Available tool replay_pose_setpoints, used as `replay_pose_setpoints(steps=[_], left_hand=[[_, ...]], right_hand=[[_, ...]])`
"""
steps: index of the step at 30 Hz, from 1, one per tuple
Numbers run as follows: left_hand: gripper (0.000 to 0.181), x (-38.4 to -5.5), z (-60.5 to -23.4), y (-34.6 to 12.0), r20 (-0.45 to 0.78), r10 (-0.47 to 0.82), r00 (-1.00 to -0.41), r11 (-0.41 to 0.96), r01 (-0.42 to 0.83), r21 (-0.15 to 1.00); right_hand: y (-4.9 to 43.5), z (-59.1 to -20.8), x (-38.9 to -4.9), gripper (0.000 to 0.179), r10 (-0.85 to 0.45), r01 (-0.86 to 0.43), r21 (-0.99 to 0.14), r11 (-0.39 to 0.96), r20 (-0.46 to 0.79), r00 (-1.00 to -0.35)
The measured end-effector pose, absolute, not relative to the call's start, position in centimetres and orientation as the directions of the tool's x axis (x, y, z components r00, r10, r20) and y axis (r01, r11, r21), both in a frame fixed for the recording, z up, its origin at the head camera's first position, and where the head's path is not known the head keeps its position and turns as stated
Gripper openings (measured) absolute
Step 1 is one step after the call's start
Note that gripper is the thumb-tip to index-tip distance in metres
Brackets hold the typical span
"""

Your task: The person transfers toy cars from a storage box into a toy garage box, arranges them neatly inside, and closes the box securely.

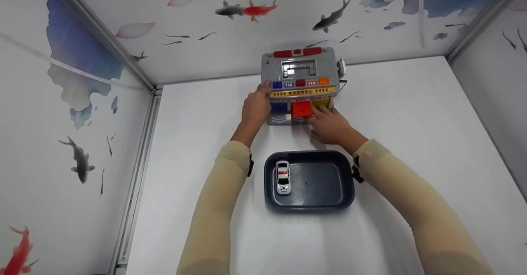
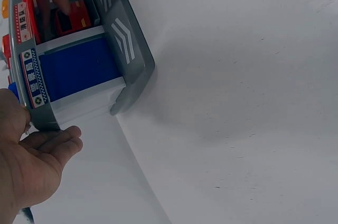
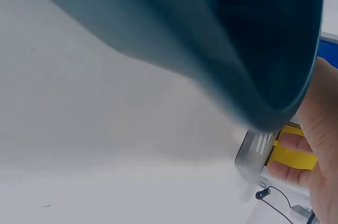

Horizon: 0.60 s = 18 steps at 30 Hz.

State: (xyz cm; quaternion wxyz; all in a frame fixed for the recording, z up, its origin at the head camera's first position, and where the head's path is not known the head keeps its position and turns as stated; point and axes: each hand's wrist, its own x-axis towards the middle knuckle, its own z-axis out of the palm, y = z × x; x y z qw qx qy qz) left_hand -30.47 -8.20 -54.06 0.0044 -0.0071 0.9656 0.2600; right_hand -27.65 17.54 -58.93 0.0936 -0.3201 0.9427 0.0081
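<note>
1. A grey plastic toy garage [image 1: 271, 67] with red, blue and orange roof details stands at the far side of the white worktop [image 1: 197, 143], close to the fish-patterned far wall [image 1: 288, 28].
2. The left hand [image 1: 256, 107] grips the garage's left edge near the roof, thumb side at the front and the other fingers along the side.
3. The right hand [image 1: 332, 126] reaches into the middle bay from the near side, its visible fingers extended rather than curled; one fingertip touches a small red toy car [image 2: 79, 15] lying inside that bay.
4. The red door flap [image 1: 301, 109] of the middle bay is raised; the blue door [image 2: 79, 68] to its left is down, and fingers of the right hand lie over the yellow door [image 3: 288, 154] to its right.
5. Nearer, a dark blue rectangular tray [image 1: 321, 184] holds a white toy car with red markings [image 1: 283, 178], at its left.
</note>
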Motion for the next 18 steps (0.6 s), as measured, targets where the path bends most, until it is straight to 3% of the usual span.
replay_pose_setpoints(steps=[8,18], left_hand=[[0.047,-30.4,-53.9,-8.2,-0.011,-0.014,-1.0,0.858,-0.018,0.513],[0.047,-30.3,-54.0,-8.1,-0.011,-0.011,-1.0,0.86,-0.015,0.51]], right_hand=[[18.9,-58.7,-26.6,0.059,-0.654,-0.653,-0.055,0.756,-0.121,-0.747],[19.7,-57.9,-26.4,0.048,-0.668,-0.668,-0.064,0.742,0.023,-0.744]])
